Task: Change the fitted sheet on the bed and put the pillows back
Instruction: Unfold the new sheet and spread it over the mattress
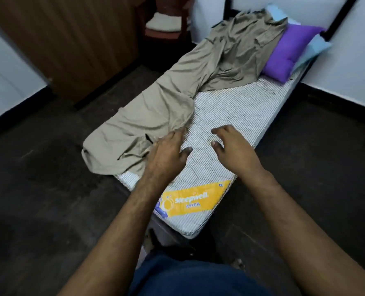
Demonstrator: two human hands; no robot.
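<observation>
A narrow bare mattress (237,107), white with fine stripes and a yellow label at its near end, runs away from me. A rumpled beige sheet (177,99) lies along its left side and spills over the left edge. A purple pillow (292,50) and a light blue pillow (313,50) sit at the far right end. My left hand (168,152) hovers with relaxed fingers at the sheet's near edge, fingertips touching the cloth. Just right of it, my right hand (232,146) is spread, loosely curled, above the bare mattress and holds nothing.
Dark floor (49,178) surrounds the bed on both sides. A wooden wardrobe (74,39) stands at the far left, with a chair holding a white cushion (164,22) behind it. White walls with a dark skirting run along the right.
</observation>
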